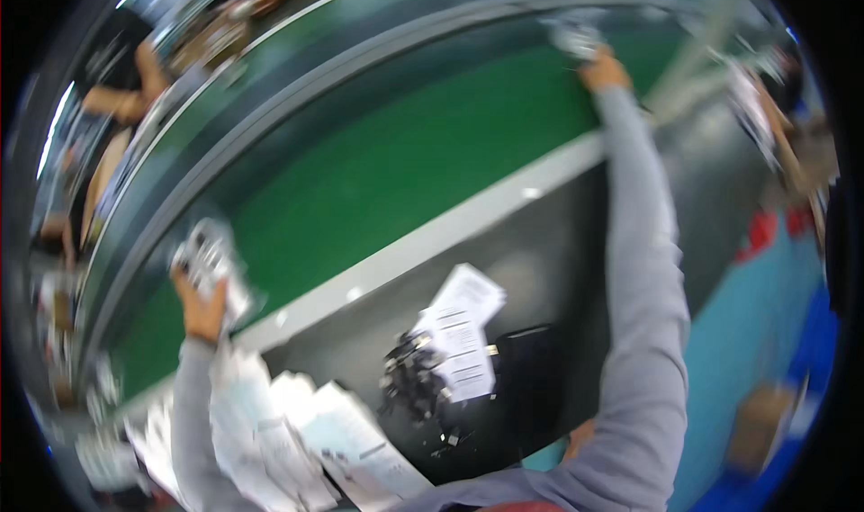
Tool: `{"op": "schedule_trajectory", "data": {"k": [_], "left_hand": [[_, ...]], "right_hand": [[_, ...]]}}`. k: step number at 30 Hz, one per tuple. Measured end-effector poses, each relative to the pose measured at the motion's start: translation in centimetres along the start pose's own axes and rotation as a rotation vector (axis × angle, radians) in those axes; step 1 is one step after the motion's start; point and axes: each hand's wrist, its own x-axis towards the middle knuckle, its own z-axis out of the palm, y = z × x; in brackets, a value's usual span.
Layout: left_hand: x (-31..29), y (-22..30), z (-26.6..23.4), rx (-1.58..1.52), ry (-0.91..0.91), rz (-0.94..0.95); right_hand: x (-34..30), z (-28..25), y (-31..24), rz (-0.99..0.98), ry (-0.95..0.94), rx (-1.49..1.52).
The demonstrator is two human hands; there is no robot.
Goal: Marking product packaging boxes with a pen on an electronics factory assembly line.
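Note:
Over the left end of the green conveyor belt (378, 152), my left hand (203, 307) is closed around a clear plastic packet (220, 258) with whitish and dark contents, too blurred to name. My right arm stretches far out across the belt. At its end my right hand (605, 69) is closed on the near edge of another clear plastic packet (576, 37), by the belt's far rail. Motion blur hides what is inside it.
On the dark table (549, 242) lie printed paper slips (463, 341), a heap of small black parts (412, 372) and a black flat object (531, 359). White packages (351, 440) stand by my left forearm. Co-workers' arms (135, 89) show across the belt. A cardboard box (760, 422) sits at right.

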Motion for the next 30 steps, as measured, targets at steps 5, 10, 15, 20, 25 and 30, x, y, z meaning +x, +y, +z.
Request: {"op": "schedule_trajectory", "data": {"k": [5,10,15,20,25,30], "left_hand": [[1.0,0.9,-1.3,-0.030,-0.015,-0.033],[-0.4,1.1,-3.2,0.103,-0.063,-0.237],[-0.7,2.1,-2.9,0.076,-0.136,-0.270],[-0.2,0.3,-3.2,0.052,-0.070,-0.171],[1.7,0.4,-1.4,-0.058,-0.094,-0.045],[1.1,-3.2,-2.1,-0.194,-0.224,-0.064]], "right_hand": [[-4.1,0.3,-4.4,-0.326,0.158,0.261],[-19.2,-2.1,-21.9,-0.557,-0.058,0.646],[-34.4,-2.5,-34.7,-0.461,-0.480,0.700],[-42.9,-1.8,-42.5,-0.409,-0.434,0.457],[-43.9,-2.0,-43.8,-0.491,-0.429,0.289],[-44.7,-5.0,-42.9,-0.612,-0.633,0.200]]}}
